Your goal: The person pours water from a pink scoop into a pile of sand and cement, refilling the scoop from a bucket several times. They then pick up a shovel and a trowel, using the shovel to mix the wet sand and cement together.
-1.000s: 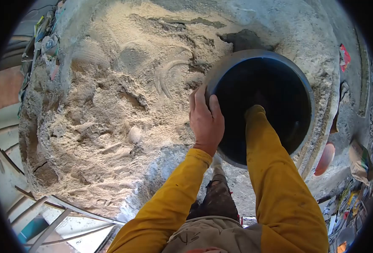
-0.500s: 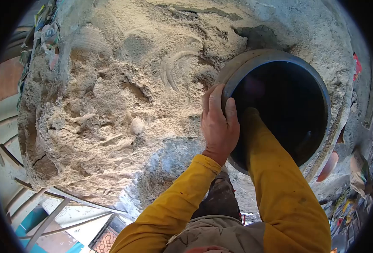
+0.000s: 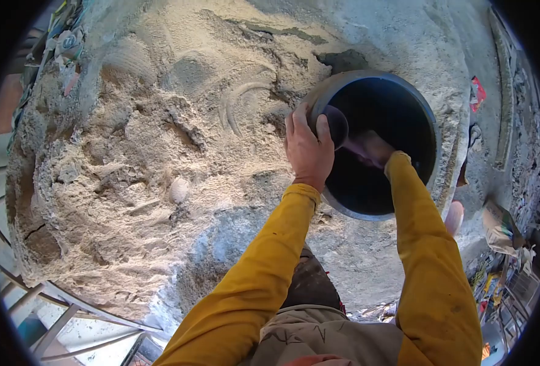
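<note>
A large dark pot point(image 3: 430, 119) with a wide round mouth lies on the dusty ground in front of me. My left hand point(image 3: 309, 146) holds its left rim, thumb at the edge and fingers along the outer wall. Deep in the mouth, in shadow, my right hand point(image 3: 370, 148) is closed round the short handle of a round-headed dark tool point(image 3: 336, 127). The tool's disc-like head is at the pot's inner left side, close by my left thumb. What exact kind of tool it is, I cannot tell.
Pale sandy powder point(image 3: 123, 177) covers the ground to the left, with ridges and a curved imprint. A small rounded lump point(image 3: 179, 190) sits in it. On the right are a pinkish oval piece point(image 3: 454, 218), a torn sack point(image 3: 500, 229) and a red scrap point(image 3: 477, 94). Curved bars point(image 3: 56, 332) stand at lower left.
My right hand has risen from deep inside the pot and turned left, bringing the round-headed tool into sight. My left hand stays on the rim. The view has shifted slightly.
</note>
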Motion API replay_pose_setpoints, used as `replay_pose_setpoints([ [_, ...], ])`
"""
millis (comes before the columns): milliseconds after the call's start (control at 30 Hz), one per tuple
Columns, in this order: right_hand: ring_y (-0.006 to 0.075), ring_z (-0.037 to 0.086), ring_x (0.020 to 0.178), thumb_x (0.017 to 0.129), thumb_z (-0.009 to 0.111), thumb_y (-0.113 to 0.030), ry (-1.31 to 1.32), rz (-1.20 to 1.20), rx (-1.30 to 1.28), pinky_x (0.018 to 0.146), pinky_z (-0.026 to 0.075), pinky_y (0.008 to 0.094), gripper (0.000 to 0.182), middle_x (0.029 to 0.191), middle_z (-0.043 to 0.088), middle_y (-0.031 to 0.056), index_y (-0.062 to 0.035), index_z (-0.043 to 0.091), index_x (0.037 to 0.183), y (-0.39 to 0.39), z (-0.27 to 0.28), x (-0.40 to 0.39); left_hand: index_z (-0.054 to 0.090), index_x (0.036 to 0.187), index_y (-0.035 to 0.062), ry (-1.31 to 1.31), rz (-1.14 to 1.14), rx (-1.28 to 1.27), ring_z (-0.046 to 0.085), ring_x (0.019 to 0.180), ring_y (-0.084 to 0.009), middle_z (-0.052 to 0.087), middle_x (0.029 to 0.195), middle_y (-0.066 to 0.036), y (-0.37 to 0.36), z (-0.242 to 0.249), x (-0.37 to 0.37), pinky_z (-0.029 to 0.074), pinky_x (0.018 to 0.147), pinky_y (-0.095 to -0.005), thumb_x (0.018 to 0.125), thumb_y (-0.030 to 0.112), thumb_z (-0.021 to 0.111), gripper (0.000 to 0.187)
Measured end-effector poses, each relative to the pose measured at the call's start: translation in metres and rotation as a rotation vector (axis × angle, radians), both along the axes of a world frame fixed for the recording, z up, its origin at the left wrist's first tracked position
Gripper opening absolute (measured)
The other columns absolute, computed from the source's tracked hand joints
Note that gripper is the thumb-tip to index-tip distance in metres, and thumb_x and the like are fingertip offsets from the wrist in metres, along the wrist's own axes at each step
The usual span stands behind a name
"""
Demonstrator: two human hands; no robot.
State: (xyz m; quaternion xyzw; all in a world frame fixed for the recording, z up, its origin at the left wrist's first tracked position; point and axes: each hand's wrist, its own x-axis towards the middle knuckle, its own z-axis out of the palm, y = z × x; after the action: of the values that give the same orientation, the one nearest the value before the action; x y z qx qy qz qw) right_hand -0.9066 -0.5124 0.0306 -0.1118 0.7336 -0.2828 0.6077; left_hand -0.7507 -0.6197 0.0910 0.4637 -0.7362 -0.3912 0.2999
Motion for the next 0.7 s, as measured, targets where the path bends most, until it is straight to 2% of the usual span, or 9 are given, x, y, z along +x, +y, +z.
replay_pose_setpoints([
  [100,0.0129,0.043,0.043,0.091,0.044,-0.03,-0.019,-0.107,-0.035,0.037,0.034,0.0285,0.031,0.061,0.05,0.0069,-0.0033,0.058,0.098,0.03,0.05,0.007,0.048,0.122,-0.0005,0.024,0.037,0.003,0.052,0.108,-0.0368,0.053,0.117,-0.02,0.0,-0.002,0.003,0.042,0.092,-0.0421,0.089,0.023,0.053,0.04],
  [200,0.0126,0.041,0.036,0.092,0.04,-0.03,0.022,-0.188,-0.096,0.034,0.031,0.0254,0.029,0.054,0.048,0.0045,-0.0064,0.056,0.089,0.056,0.104,0.026,0.048,0.122,-0.0011,0.023,0.016,-0.073,0.051,0.111,-0.0367,0.053,0.119,-0.021,0.004,-0.004,0.019,0.04,0.095,-0.0421,0.09,0.022,0.052,0.04],
  [300,0.0122,0.042,0.036,0.092,0.04,-0.031,0.052,-0.324,-0.124,0.033,0.032,0.0249,0.028,0.055,0.05,0.0049,-0.0071,0.054,0.086,0.086,0.126,0.041,0.048,0.124,0.0028,0.067,-0.054,0.043,0.047,0.116,-0.0351,0.052,0.122,-0.018,0.015,-0.026,0.083,0.032,0.1,-0.0427,0.091,0.029,0.048,0.042],
  [433,0.0126,0.043,0.038,0.09,0.042,-0.026,0.168,-0.536,-0.264,0.032,0.031,0.0242,0.025,0.058,0.051,0.0063,-0.0048,0.053,0.095,0.118,0.156,0.076,0.05,0.124,0.0021,-0.15,-0.089,0.167,0.048,0.117,-0.0363,0.054,0.124,-0.019,0.063,-0.077,0.245,0.036,0.1,-0.0433,0.092,0.028,0.05,0.041],
  [467,0.012,0.043,0.038,0.09,0.042,-0.026,0.184,-0.554,-0.322,0.033,0.032,0.0238,0.025,0.058,0.05,0.0059,-0.0051,0.053,0.096,0.125,0.168,0.095,0.05,0.124,0.0019,-0.337,-0.065,0.365,0.049,0.116,-0.0374,0.054,0.123,-0.02,0.097,-0.1,0.339,0.038,0.099,-0.0438,0.091,0.032,0.051,0.045],
  [533,0.0109,0.041,0.04,0.09,0.043,-0.027,0.203,-0.587,-0.387,0.034,0.033,0.0228,0.026,0.06,0.05,0.0048,-0.0054,0.052,0.1,0.136,0.194,0.124,0.052,0.121,0.0026,-0.454,-0.026,0.41,0.052,0.112,-0.0401,0.055,0.12,-0.022,0.155,-0.148,0.463,0.041,0.096,-0.0444,0.09,0.038,0.05,0.047],
  [600,0.0109,0.042,0.041,0.089,0.043,-0.027,0.229,-0.574,-0.432,0.034,0.033,0.0227,0.027,0.06,0.05,0.0047,-0.0055,0.052,0.103,0.145,0.212,0.156,0.056,0.114,0.0037,-0.589,0.043,0.585,0.052,0.11,-0.0409,0.057,0.114,-0.023,0.206,-0.15,0.562,0.043,0.093,-0.0454,0.088,0.039,0.051,0.044],
  [667,0.0106,0.043,0.043,0.088,0.044,-0.027,0.235,-0.498,-0.458,0.035,0.034,0.0222,0.03,0.061,0.051,0.0043,-0.0059,0.053,0.107,0.137,0.218,0.183,0.06,0.105,0.0054,-0.635,-0.223,0.44,0.054,0.105,-0.0417,0.058,0.111,-0.024,0.247,-0.164,0.639,0.044,0.09,-0.0464,0.088,0.032,0.05,0.033],
  [700,0.0101,0.043,0.043,0.087,0.044,-0.027,0.26,-0.554,-0.45,0.035,0.033,0.0222,0.029,0.061,0.051,0.0036,-0.0067,0.053,0.106,0.141,0.229,0.2,0.06,0.105,0.0054,-0.634,-0.186,0.444,0.054,0.105,-0.0417,0.058,0.111,-0.024,0.264,-0.163,0.663,0.044,0.09,-0.0464,0.088,0.032,0.05,0.033],
])
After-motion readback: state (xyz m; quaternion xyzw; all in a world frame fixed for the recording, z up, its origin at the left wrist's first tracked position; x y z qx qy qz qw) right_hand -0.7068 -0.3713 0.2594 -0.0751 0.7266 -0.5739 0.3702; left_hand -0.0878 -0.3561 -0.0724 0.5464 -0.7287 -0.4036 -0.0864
